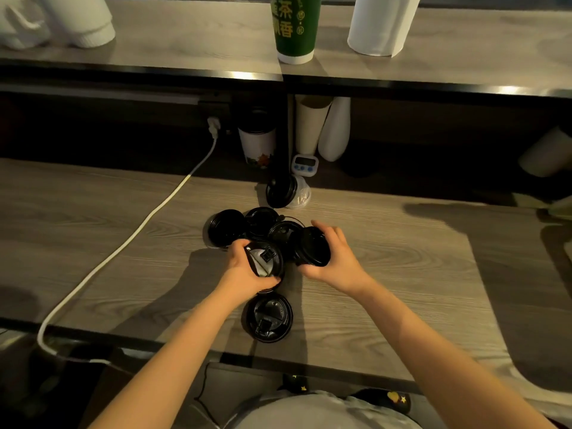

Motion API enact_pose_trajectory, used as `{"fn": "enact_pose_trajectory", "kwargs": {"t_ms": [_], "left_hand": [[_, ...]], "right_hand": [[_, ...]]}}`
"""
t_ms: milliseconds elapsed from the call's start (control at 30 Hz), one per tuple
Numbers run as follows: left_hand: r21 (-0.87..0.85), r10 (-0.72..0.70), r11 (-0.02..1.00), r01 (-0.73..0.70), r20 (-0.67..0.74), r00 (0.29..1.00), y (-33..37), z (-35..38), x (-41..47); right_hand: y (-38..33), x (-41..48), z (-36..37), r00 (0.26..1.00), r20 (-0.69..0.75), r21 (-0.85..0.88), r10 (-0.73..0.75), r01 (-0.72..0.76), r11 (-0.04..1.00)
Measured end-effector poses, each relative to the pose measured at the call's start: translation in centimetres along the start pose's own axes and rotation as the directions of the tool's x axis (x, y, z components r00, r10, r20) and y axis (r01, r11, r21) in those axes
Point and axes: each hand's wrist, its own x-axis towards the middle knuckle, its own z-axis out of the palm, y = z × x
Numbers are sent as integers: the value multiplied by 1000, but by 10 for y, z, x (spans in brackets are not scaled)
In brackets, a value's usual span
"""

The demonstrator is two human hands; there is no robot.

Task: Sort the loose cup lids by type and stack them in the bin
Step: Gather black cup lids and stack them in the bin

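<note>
A person's left hand (243, 269) curls round a black flip-tab lid (266, 264) and the right hand (339, 258) grips a tilted black lid (313, 246) at mid-counter (402, 274). Loose lids (224, 228) cluster just behind, and a single lid (269, 318) lies near the front edge. Wood surface stretches right of the hands, while a white cable (130, 243) crosses the left side and a sleeved lid stack (283, 191) and a timer (305, 164) sit by the rear edge.

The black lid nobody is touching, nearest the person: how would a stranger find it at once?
Start at the lower wooden counter, where a cluster of black lids lies. Just below the left hand, towards the person's body, sits a single lid near the counter's front edge. Unlike its neighbours, it lies alone, and neither hand touches it.
</note>
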Motion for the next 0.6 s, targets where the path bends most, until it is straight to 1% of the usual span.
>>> {"fn": "enact_pose_trajectory", "kwargs": {"t_ms": [67, 133, 233, 300, 367, 433, 500, 600], "left_hand": [[-11, 52, 999, -52, 3, 999, 7, 1, -2], [-46, 68, 997, -67, 17, 998, 14, 2, 1], [-164, 43, 986, -31, 71, 997, 20, 5, 7], [-289, 13, 957, 22, 119, 993, 24, 9, 8], [-482, -32, 871, 96, 140, 990, 30, 15, 9], [-650, -92, 744, 154, 129, 987, 39, 19, 10], [-739, -90, 654, 162, 137, 987, 47, 20, 9], [-798, -43, 571, 191, 203, 978, 58, 19, 6]], "right_hand": [[-10, 0, 1, 1000, 23, 87, -20, 18, 996], [-14, 0, -2, 1000, 12, 114, -27, 25, 993], [-15, -4, -10, 1000, -19, 190, 1, 3, 982], [-13, -8, -15, 1000, -23, 242, 17, -11, 970], [-11, -11, -20, 999, -43, 262, 19, -7, 965], [-11, -13, -24, 997, -77, 262, 14, 7, 965], [-13, -13, -26, 994, -108, 232, -9, 34, 972], [-16, -15, -26, 986, -144, 149, -80, 101, 984]]}}
